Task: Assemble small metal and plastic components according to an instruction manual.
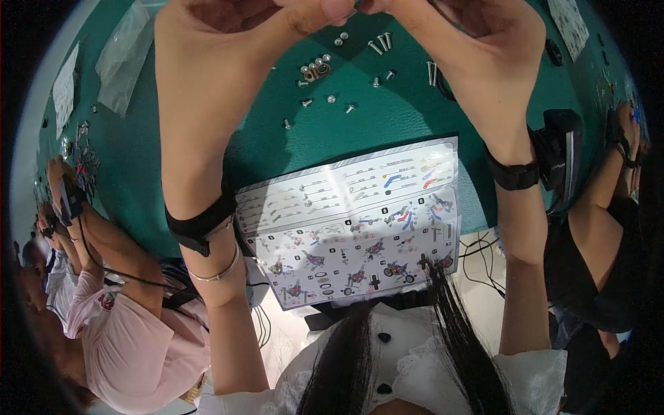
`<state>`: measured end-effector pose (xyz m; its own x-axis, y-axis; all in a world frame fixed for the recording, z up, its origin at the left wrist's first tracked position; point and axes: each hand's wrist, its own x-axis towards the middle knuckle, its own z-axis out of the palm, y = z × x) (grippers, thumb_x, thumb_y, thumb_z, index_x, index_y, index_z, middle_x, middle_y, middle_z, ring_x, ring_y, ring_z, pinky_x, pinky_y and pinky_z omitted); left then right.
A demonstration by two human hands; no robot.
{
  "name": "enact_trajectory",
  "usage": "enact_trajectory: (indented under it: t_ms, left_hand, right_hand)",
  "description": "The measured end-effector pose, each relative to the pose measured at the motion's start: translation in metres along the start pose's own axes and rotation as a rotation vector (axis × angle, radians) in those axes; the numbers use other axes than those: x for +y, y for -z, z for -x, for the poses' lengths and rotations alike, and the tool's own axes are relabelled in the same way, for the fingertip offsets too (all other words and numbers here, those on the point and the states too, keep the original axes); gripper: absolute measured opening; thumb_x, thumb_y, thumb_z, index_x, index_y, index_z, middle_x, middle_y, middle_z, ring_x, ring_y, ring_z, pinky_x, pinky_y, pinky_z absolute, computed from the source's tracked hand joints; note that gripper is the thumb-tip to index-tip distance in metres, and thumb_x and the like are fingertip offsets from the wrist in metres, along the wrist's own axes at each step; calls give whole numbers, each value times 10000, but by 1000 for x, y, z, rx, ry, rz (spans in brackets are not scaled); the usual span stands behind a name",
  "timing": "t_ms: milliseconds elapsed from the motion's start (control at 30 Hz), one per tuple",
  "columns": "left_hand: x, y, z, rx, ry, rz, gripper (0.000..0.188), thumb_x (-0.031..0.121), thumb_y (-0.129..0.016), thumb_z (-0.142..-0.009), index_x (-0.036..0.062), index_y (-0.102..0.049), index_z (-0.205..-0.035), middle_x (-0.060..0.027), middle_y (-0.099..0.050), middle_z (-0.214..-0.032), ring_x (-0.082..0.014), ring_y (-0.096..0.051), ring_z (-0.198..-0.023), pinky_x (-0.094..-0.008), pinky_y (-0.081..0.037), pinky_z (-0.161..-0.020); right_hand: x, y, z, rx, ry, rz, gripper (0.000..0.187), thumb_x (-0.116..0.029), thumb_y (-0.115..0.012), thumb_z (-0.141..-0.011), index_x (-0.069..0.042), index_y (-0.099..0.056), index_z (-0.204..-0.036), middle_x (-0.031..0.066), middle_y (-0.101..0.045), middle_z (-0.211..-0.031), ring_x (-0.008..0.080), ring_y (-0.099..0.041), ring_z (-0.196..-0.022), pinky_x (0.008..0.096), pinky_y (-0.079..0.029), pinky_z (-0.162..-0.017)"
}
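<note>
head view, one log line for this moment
left hand, right hand: nearly meeting, grip unclear; silver metal screws: on green table; white printed paper sheet: across table edge

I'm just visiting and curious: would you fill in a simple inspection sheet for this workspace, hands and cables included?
Surface: green tabletop, shadowed in places.
Work things: printed instruction sheet overhanging the near edge; loose screws and a cluster of small metal parts beyond it.
Clutter: clear plastic bag, far left.
Hands: left hand and right hand come together at the picture's top edge; any grip is cut off.
Cables: black cable at left; thin dark cables below the table, right.
Surroundings: person in pink at left; another person's arm at right.
</note>
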<state>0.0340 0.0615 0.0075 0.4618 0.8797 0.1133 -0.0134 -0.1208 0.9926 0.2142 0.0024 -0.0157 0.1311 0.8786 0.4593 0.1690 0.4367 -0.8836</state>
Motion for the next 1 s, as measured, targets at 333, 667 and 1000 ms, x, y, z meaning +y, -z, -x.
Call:
enact_trajectory:
  t_ms: [333, 667, 1000]
  left_hand:
    - [-3, -2, 0, -29, -20, -43, 139, 14, -767, -818, -6, -657, -901, -79, -696, -836, -121, -665, -751, -226, -542, -707]
    - [-9, 3, -5, 24, -29, -10, 108, 47, -716, -877, -27, -671, -942, -89, -701, -855, -133, -670, -775, -235, -540, -730]
    - [-2, 9, -5, -71, -34, -98, 117, 21, -722, -858, -4, -695, -970, -24, -692, -808, -54, -625, -725, -169, -486, -674]
  right_hand:
    - [3, 1, -3, -3, 43, 12, 99, -23, -686, -894, 19, -678, -983, 39, -683, -866, 57, -634, -776, 192, -513, -684]
    - [-4, -3, -1, 49, 37, 161, 89, -39, -695, -893, 4, -679, -969, 43, -690, -877, 74, -657, -765, 191, -523, -675]
    - [8, 1, -2, -10, 125, 179, 84, -43, -689, -903, 15, -666, -960, 72, -690, -883, 106, -660, -781, 219, -525, -704]
